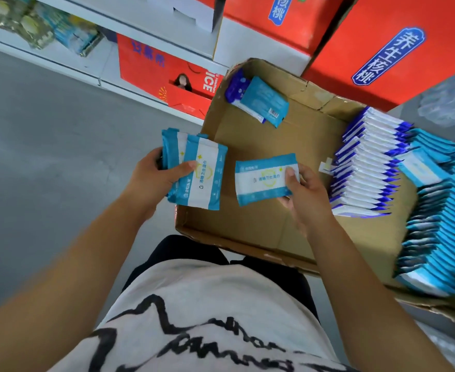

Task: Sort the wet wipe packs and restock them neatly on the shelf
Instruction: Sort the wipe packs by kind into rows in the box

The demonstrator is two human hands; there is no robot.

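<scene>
Left hand [155, 174] grips a stack of teal packs [194, 170], thumb across the top one, just left of the box [248, 232]. Right hand [305, 196] pinches a single teal pack [264, 178] over the box floor. Two loose packs [258, 102] lie at the far corner. Blue-edged row [366, 167] and teal row [441, 218] stand at right.

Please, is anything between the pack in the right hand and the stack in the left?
Nothing visible does: only an open gap separates the pack in the right hand from the stack in the left hand.
</scene>
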